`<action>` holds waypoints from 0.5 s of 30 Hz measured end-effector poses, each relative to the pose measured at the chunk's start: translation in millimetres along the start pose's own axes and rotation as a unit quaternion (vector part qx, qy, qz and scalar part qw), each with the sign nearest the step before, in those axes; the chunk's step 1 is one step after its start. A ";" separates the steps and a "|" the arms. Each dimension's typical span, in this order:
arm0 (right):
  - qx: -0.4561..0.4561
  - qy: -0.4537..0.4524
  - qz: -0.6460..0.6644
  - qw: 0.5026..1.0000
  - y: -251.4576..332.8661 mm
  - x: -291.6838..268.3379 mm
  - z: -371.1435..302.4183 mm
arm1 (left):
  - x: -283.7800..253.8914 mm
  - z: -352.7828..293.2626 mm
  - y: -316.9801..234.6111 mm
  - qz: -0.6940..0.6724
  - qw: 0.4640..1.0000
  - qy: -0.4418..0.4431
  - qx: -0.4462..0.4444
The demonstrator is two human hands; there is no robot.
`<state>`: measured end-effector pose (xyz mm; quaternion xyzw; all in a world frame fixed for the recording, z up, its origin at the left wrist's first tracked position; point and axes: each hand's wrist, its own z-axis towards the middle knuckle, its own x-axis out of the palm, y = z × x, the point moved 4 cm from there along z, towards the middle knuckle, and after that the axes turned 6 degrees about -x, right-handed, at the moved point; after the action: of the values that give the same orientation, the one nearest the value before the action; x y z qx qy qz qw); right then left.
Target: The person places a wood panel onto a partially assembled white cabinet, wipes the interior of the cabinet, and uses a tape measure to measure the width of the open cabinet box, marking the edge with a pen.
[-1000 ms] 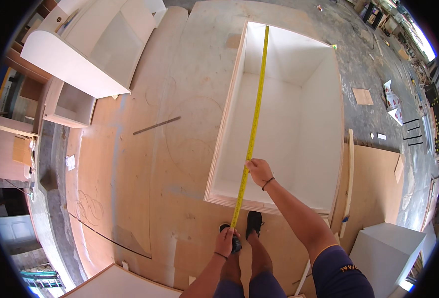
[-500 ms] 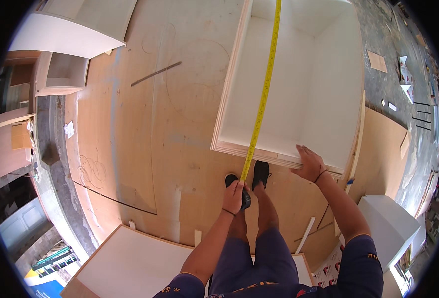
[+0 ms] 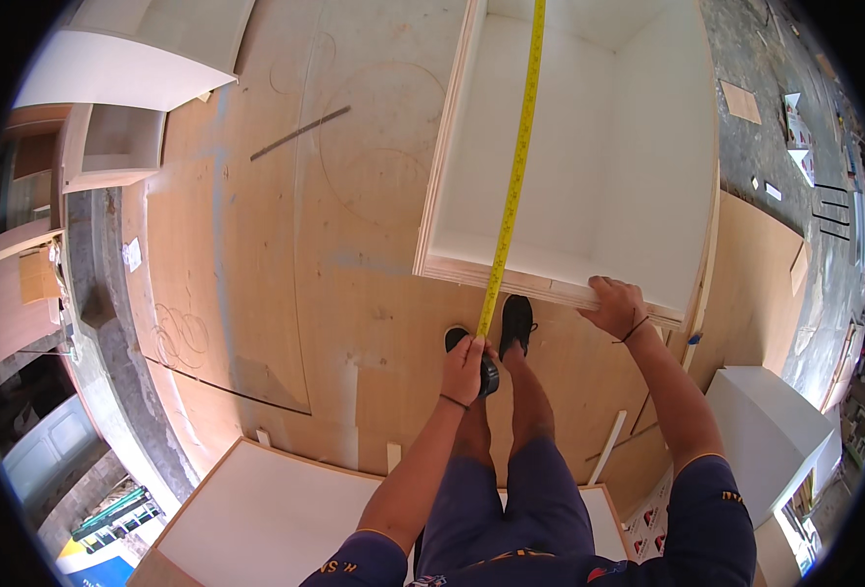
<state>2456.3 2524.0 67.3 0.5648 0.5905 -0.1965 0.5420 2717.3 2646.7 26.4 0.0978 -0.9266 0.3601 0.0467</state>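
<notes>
My left hand is closed around a tape measure, whose dark case shows beside the fingers. From it the yellow blade runs out across an open white cabinet box with pale plywood edges, passing over its near edge and on past the top of the view. My right hand grips the box's near edge, to the right of the blade, fingers curled over the rim and thumb outside. The far end of the blade is out of view.
A white panel with wooden edging lies by my legs. White cabinets stand at the far left. A white box is at the right. A thin dark strip lies on the plywood floor. My shoes are just below the box.
The view has shifted slightly, and both hands and the cabinet's near edge appear a little higher. Both grips are the same, and the blade still spans the box.
</notes>
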 end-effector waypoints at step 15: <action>-0.014 -0.020 0.006 1.000 1.0 0.5 -1.2 | -2.8 -2.2 -9.1 -0.141 0.977 0.089 -0.136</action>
<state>2456.9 2525.5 67.7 0.5566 0.5786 -0.1966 0.5628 2722.0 2642.1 33.6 0.1873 -0.9361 0.2276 0.1918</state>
